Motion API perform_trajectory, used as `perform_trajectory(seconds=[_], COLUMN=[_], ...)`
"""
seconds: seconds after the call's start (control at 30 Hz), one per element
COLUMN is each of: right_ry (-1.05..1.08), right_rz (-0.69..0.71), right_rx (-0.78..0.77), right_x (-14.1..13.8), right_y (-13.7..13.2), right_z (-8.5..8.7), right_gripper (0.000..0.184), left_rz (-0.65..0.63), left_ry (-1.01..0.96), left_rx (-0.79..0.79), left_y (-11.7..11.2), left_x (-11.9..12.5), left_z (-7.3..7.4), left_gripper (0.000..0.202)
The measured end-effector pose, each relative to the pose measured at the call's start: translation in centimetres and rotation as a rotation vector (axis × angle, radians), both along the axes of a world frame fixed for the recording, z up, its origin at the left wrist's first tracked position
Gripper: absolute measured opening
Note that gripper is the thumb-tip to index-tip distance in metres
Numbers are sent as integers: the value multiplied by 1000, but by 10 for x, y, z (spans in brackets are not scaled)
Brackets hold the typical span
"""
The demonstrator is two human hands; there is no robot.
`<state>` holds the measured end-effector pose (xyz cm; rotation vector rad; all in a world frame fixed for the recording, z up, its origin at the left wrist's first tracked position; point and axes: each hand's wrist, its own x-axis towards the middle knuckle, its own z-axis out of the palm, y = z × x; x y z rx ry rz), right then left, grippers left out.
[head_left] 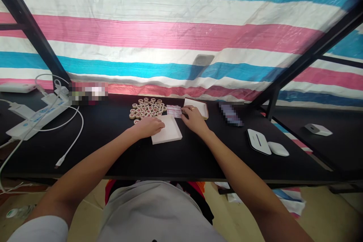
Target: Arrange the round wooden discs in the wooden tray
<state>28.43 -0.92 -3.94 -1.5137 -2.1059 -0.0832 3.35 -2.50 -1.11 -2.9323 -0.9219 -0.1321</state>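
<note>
Round wooden Chinese chess pieces [147,110] with red and dark characters lie in a close group on the black desk. My left hand [151,126] rests over the left part of a shallow white box half [168,132], its fingers curled; what they hold, if anything, is hidden. Behind that box half lies a creased paper sheet [174,110] with red grid lines. My right hand [195,120] is at the sheet's right edge, fingers bent towards the thumb around a small dark spot I cannot make out. Partly behind this hand sits a second box half [202,108], white inside.
On the left are a white power strip [42,115] and loose white cables [82,121]. To the right lie a blurred-out phone-like object [231,114], a white flat device [258,141] and a white rounded case [278,149]. Striped sheeting [170,34] hangs behind the desk.
</note>
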Motion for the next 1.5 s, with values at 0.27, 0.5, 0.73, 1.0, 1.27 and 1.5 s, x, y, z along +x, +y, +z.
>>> perform_trajectory(seconds=[0.27, 0.5, 0.73, 1.0, 1.27, 1.5], right_ry=[-199, -232, -69, 150, 133, 172], right_rz=[-169, -228, -216, 231, 359, 448], right_rx=[-154, -218, -64, -227, -339, -407], right_x=[7, 5, 3, -14, -17, -19], right_y=[-5, -9, -9, -21, -24, -27], right_z=[8, 12, 18, 22, 21, 25], right_gripper=[32, 30, 34, 26, 25, 17], left_rz=[15, 1, -9, 4, 16, 20], left_ry=[-2, 14, -9, 0, -13, -4], left_rx=[-31, -3, 2, -1, -20, -95], left_y=[-1, 0, 3, 2, 0, -12], left_x=[0, 0, -1, -1, 0, 3], left_z=[2, 0, -5, 0, 1, 8], left_gripper=[26, 25, 25, 24, 24, 25])
